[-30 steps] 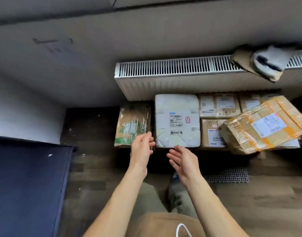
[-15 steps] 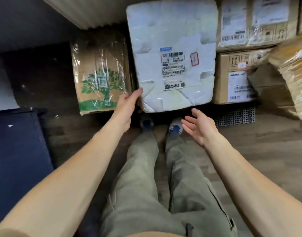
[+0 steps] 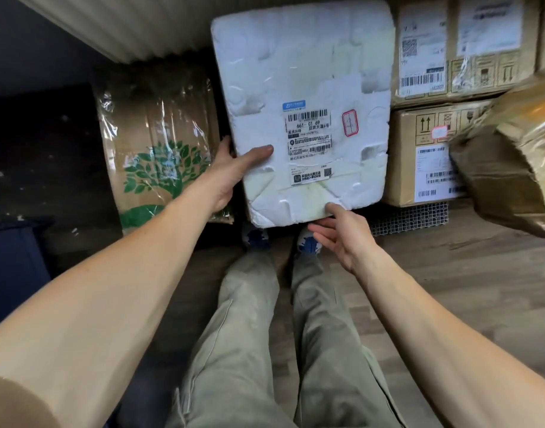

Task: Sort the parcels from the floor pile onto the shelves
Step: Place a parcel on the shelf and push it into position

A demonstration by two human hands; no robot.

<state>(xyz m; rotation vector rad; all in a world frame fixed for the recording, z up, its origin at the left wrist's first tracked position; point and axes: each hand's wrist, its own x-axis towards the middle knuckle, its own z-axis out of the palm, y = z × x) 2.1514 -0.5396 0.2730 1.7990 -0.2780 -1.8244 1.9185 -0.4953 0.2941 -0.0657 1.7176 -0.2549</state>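
while my left hand [image 3: 231,174] clamps the left edge of the white parcel [image 3: 305,97], its thumb lies flat across the front face and the other fingers are tucked behind the side, out of sight. my right hand [image 3: 342,239] is under the bottom edge, palm turned up and fingers loosely spread, with one fingertip touching the lower rim and nothing gripped in it. the white parcel is a foam box with a barcode label [image 3: 310,134] and a small red sticker [image 3: 349,122] on its face; it stands among the pile on the floor [image 3: 469,273], below the radiator [image 3: 117,26]. just beside it on the left is a tree box [image 3: 160,143], brown card wrapped in clear film with a green tree print. on its right two brown boxes are stacked, the upper box [image 3: 456,47] over the lower box [image 3: 419,156], both labelled. a crumpled taped parcel [image 3: 518,156] leans in from the far right. my trouser legs [image 3: 252,335] and shoes [image 3: 255,237] sit below the white parcel.
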